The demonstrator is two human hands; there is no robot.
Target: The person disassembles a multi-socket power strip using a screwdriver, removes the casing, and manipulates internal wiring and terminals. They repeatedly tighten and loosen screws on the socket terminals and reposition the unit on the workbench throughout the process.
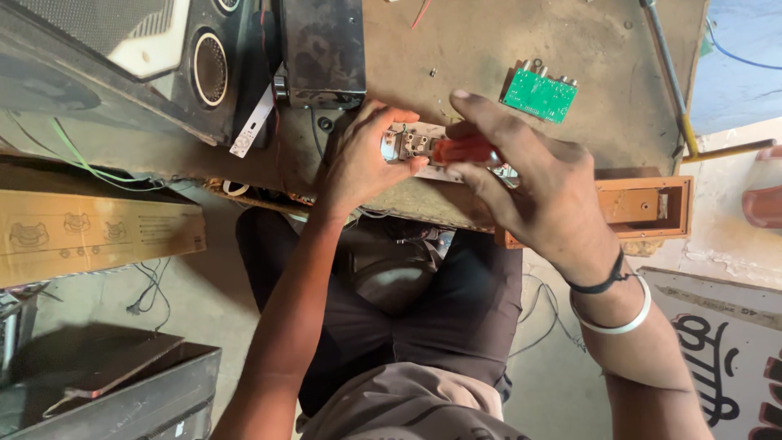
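The person sat at the near edge of a dusty workbench [489, 49]. The left hand [362, 159] was closed around the left end of a small white panel [415, 145] with little metal parts on it, holding it flat on the bench edge. The right hand [529, 175] was wrapped around a screwdriver with a red handle [463, 150], lying across the panel. The tip was hidden, so I could not tell which screw it touched.

To do this well, I think the left hand needed to keep the panel from sliding. The screwdriver needed to sit straight in the screw and turn slowly, so it would not slip. A green circuit board [538, 94] lay farther back on the right, well apart. A black speaker box [187, 65] stood far left.
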